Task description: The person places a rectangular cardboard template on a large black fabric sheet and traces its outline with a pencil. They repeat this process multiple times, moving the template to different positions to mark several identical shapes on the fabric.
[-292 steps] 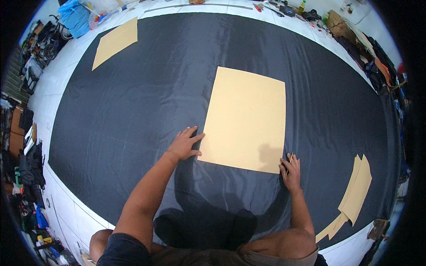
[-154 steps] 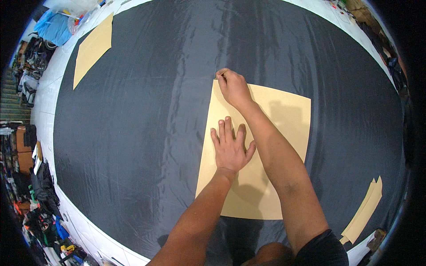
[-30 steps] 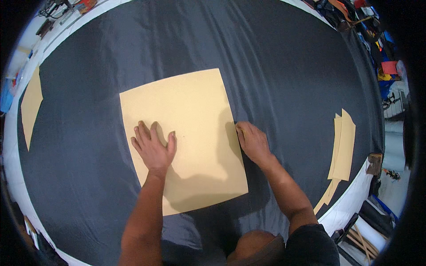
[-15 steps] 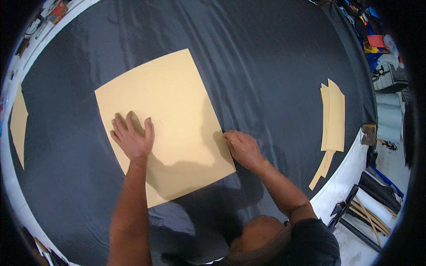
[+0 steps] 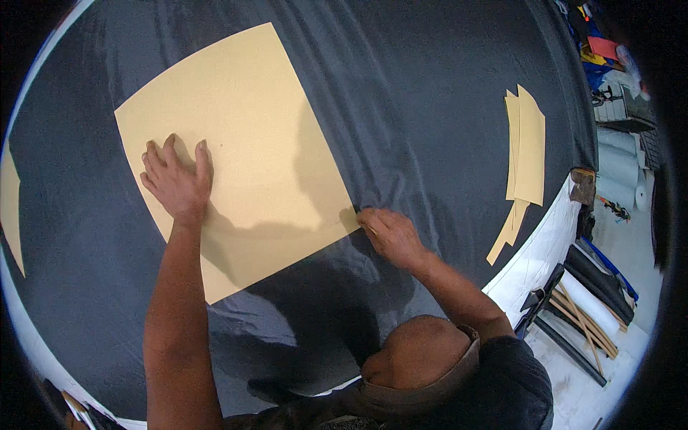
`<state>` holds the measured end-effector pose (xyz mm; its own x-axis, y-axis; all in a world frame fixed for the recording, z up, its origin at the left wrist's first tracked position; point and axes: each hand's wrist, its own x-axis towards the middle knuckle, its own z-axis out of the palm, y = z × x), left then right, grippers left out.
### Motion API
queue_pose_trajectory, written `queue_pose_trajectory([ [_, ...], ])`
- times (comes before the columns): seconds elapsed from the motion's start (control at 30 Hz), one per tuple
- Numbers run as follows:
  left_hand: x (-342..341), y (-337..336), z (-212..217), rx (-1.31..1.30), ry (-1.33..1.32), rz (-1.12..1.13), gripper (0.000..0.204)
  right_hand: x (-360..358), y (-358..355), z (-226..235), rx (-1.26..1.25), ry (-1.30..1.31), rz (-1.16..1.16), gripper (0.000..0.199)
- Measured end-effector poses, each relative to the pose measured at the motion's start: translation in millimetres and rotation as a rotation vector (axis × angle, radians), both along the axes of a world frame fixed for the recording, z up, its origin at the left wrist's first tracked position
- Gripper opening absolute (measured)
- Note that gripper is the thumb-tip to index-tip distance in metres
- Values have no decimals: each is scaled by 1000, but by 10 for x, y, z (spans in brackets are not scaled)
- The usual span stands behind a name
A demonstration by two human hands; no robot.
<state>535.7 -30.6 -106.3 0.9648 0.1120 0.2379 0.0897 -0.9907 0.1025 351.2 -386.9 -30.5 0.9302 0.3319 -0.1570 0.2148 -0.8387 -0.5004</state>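
Note:
A large pale yellow sheet of paper or card, four-sided, lies flat and at a slant on black fabric. My left hand rests on the left part of the sheet with its fingers spread, pressing it flat. At the sheet's near right corner is my right hand, its fingers pinched together. A small, thin, yellowish thing shows between those fingers, too little of it to name. The fingertips touch or nearly touch the sheet's edge. My arms throw a shadow across the sheet and the fabric.
Several narrow yellow cut pieces lie overlapping on the fabric at the right. Another yellow piece sits at the far left rim. A brown block stands at the table's right edge. Beyond it are rolls and sticks on the floor.
My right hand has slid along the sheet's right edge toward me, down to the near corner. My left hand stays on the same spot of the sheet. The whole view has shifted.

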Motion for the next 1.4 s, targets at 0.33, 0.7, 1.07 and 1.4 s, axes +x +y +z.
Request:
queue_pose_trajectory([
  [0.33,13,6,-42,28,21,23,67,-304,-75,-9,19,94,-38,28],
  [0.7,8,-26,37,-31,69,34,68,278,57,-6,-7,71,-67,26],
  [1.07,-20,-21,-4,-66,34,21,69,1944,332,-175,16,-91,-118,24],
  [1.4,-22,-26,48,-53,52,32,66,3212,628,-222,12,-205,-191,29],
])
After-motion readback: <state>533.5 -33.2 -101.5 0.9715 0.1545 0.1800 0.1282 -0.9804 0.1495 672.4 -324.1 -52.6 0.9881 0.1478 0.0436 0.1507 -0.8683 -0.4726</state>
